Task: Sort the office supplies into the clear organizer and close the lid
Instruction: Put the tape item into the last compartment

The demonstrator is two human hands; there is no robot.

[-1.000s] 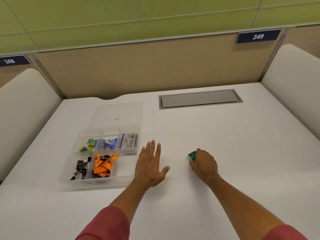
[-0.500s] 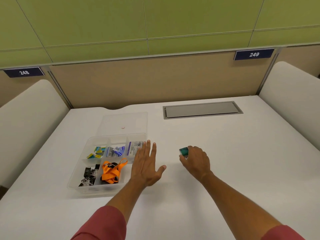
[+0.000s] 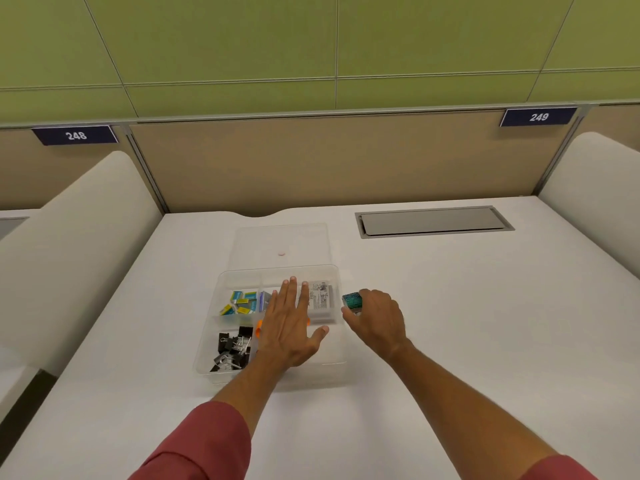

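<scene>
— Clear plastic, is that the organizer on the white desk?

— Yes. It sits left of the middle, with dividers making compartments. Its lid lies open, flat on the desk behind it, with a small pinkish dot on it.

— What is inside?

— Black binder clips in the near left compartment. Small blue and yellow boxes in the far left one. A white printed box in the far right one. A bit of something orange shows beside the left hand; most of it is hidden, so I cannot say what it is.

— And the left hand?

— It lies flat over the middle of the organizer, palm down, fingers straight and close together, thumb stuck out to the right. It holds nothing. Whether it touches the contents or only hangs above them, I cannot tell.

— The right hand?

— Just beside the organizer's right wall, its fingers curled round a small teal box. The box pokes out toward the organizer, close to the rim but outside it. I cannot tell whether it is lifted off the desk.

— Anything else around?

— A grey cover plate set into the desk at the back right. A tan partition behind, with number signs 248 and 249, and green wall panels above. Both forearms come out of red sleeves.
</scene>
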